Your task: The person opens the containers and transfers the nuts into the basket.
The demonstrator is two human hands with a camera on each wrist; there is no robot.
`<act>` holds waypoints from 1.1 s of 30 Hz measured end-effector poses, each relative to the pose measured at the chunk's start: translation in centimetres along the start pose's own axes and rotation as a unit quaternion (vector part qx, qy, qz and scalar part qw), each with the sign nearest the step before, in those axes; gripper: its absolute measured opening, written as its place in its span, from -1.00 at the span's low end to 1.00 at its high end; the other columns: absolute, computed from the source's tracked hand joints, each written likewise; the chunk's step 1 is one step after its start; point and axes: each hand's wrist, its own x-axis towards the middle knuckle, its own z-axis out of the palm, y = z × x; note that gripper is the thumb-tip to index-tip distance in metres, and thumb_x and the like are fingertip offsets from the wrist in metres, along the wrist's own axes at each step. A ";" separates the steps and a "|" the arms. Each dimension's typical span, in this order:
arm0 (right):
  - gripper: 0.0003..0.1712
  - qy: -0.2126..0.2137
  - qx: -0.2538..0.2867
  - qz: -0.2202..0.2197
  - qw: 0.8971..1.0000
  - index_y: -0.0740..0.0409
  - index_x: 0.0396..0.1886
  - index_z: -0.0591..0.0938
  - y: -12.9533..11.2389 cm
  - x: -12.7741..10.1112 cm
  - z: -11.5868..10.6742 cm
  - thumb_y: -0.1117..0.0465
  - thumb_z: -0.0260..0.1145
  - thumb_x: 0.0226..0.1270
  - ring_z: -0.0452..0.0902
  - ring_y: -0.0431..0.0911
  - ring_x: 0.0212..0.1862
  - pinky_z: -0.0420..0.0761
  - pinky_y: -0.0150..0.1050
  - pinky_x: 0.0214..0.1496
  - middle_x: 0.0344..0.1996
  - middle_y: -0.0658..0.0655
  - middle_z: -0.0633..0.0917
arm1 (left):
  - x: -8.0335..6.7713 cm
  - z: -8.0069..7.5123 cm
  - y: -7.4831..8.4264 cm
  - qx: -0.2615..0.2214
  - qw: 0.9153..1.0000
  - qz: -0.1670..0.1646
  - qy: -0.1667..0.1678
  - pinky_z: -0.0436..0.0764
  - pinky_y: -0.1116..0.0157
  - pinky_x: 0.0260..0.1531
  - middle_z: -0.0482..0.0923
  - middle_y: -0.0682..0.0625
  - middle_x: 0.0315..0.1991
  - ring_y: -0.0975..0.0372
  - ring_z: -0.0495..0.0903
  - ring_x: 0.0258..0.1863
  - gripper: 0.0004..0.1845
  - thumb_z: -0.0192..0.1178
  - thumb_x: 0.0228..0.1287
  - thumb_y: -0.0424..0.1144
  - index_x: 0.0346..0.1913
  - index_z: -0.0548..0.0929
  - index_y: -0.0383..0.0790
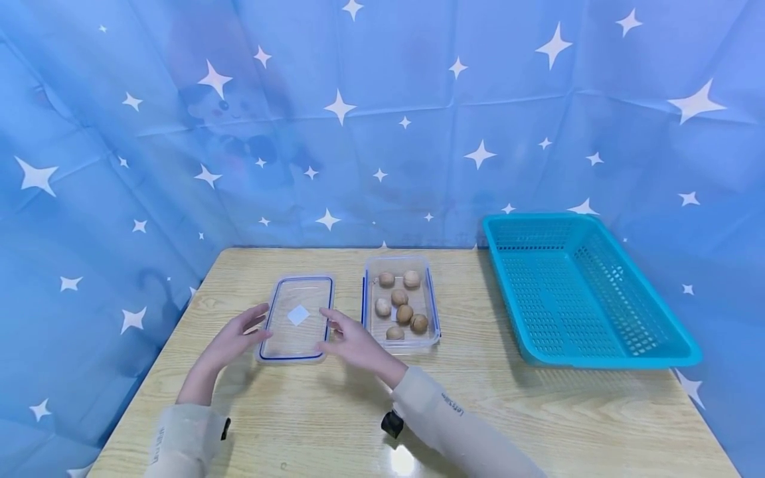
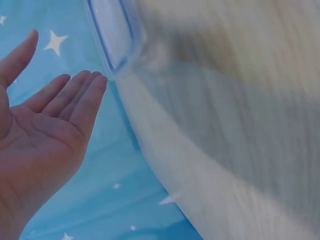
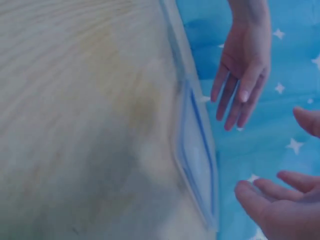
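Firstly, one lid (image 1: 281,332): clear plastic, rectangular, blue seal along its edge, lying flat on the table. One white label (image 1: 298,315), showing at the lid's middle, turned as a diamond; any print on it too small to read.

One left hand (image 1: 233,340), at the lid's left edge: fingers loosely extended, thumb apart, palm free. One right hand (image 1: 354,342), at the lid's right edge: likewise relaxed and spread, grasping nothing. Whether fingertips touch the lid cannot be told.

One box (image 1: 415,343), just right of the lid: clear plastic, uncovered, blue strips along its sides. Contents, seven brown nuts (image 1: 399,297), loose on its floor, some touching.

Two pale sleeves: left sleeve (image 1: 185,435), nearer the wearer than the lid, small dark lettering, not legible; right sleeve (image 1: 460,421), nearer the wearer and right of the lid, a short dark word, too blurred to read surely. A black device (image 1: 392,423) at the right cuff.

One basket (image 1: 564,299), well right of the lid, beyond the box: turquoise, perforated, rectangular.

One table (image 1: 299,425), beneath the lid: pale wood grain.

One backdrop (image 1: 406,66), behind the lid: blue cloth, white four-pointed stars, a faint cartoon figure.
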 end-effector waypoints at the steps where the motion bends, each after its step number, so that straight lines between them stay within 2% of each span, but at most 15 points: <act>1: -0.16 0.003 0.003 -0.008 1.000 0.15 0.56 0.19 -0.2 0.0 -0.2 0.09 0.33 0.40 0.23 0.19 0.51 0.29 0.04 0.57 0.54 0.19 0.25 | 0.1 0.2 0.3 0.002 1.000 0.004 0.006 0.35 -0.23 0.39 0.10 -0.43 0.51 -0.31 0.14 0.48 -0.25 0.15 0.46 -0.19 0.52 0.09 -0.46; 4: -0.23 0.015 0.009 -0.023 1.000 0.16 0.53 0.25 -0.7 -0.1 -1.1 0.14 0.32 0.41 0.29 0.18 0.48 0.31 0.03 0.56 0.51 0.20 0.32 | 0.6 0.8 1.0 0.010 0.999 0.017 0.029 0.40 -0.19 0.37 0.18 -0.41 0.49 -0.29 0.22 0.45 -0.27 0.18 0.45 -0.18 0.51 0.15 -0.44; 9: -0.30 0.023 0.023 -0.030 0.999 0.20 0.49 0.30 -1.0 -0.2 -2.9 0.17 0.29 0.43 0.33 0.20 0.45 0.35 0.03 0.54 0.47 0.26 0.36 | 1.3 2.0 2.2 0.004 0.998 0.033 0.059 0.41 -0.15 0.38 0.28 -0.40 0.44 -0.26 0.31 0.42 -0.34 0.20 0.42 -0.28 0.46 0.24 -0.45; 17: -0.39 0.082 -0.004 -0.009 0.997 0.18 0.43 0.39 -0.1 -0.2 -5.8 0.22 0.28 0.42 0.41 0.19 0.39 0.51 0.01 0.41 0.41 0.24 0.45 | 2.9 4.7 3.7 -0.031 0.995 0.062 0.076 0.45 -0.10 0.36 0.40 -0.35 0.38 -0.18 0.40 0.38 -0.41 0.23 0.39 -0.32 0.41 0.36 -0.40; 23: -0.39 0.117 -0.006 -0.007 0.993 0.24 0.42 0.39 0.7 -0.6 -7.6 0.26 0.29 0.42 0.43 0.20 0.38 0.50 0.03 0.42 0.38 0.27 0.48 | 3.9 7.0 5.2 -0.062 0.991 0.079 0.090 0.45 -0.10 0.36 0.47 -0.36 0.32 -0.17 0.45 0.35 -0.42 0.26 0.35 -0.35 0.38 0.39 -0.43; 28: -0.41 0.134 -0.023 -0.005 0.991 0.27 0.39 0.41 1.5 -0.9 -8.7 0.29 0.29 0.41 0.46 0.23 0.35 0.51 0.04 0.40 0.36 0.30 0.49 | 4.3 8.9 6.4 -0.084 0.990 0.076 0.080 0.45 -0.05 0.38 0.43 -0.31 0.37 -0.14 0.42 0.38 -0.42 0.26 0.36 -0.33 0.39 0.39 -0.40; 33: -0.43 0.130 -0.035 0.006 0.991 0.29 0.38 0.42 2.1 -1.4 -9.4 0.24 0.28 0.43 0.46 0.24 0.35 0.49 0.07 0.42 0.36 0.32 0.48 | 4.4 11.2 7.1 -0.109 0.990 0.070 0.056 0.40 -0.02 0.44 0.34 -0.24 0.45 -0.10 0.31 0.46 -0.36 0.28 0.36 -0.25 0.44 0.35 -0.30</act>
